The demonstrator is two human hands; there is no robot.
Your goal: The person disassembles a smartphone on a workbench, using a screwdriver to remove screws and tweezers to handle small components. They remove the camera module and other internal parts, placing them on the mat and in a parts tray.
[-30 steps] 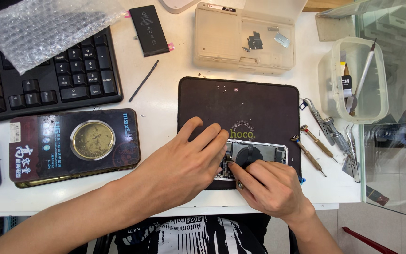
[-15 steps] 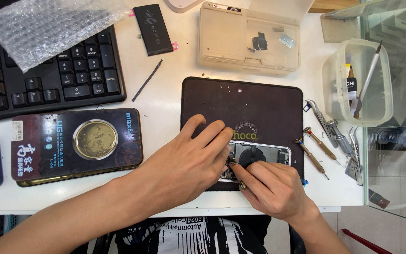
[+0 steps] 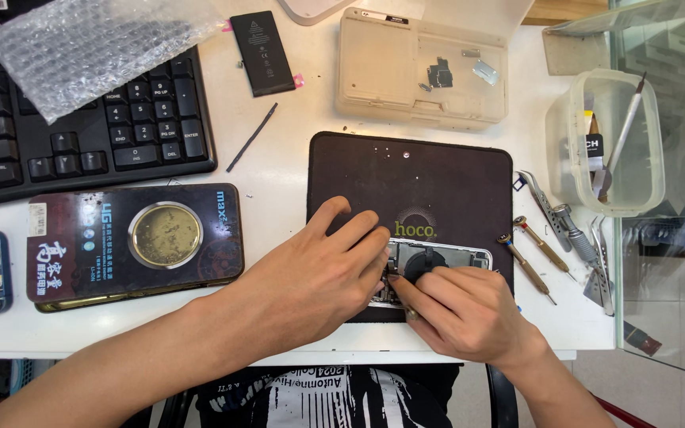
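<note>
Since the earlier frames, both hands have held their places and only the view has shifted slightly. The opened phone (image 3: 438, 265) lies on the dark work mat (image 3: 410, 178) at the near edge of the white worktop (image 3: 279, 158), directly beneath both hands. The left hand (image 3: 311, 273) rests flat over the phone's left half, fingers loosely spread, pressing it down. The right hand (image 3: 465, 313) has its fingertips pinched narrow at the phone's interior; whether they grip a part cannot be told. Screwdrivers (image 3: 537, 250) lie just right of the mat.
</note>
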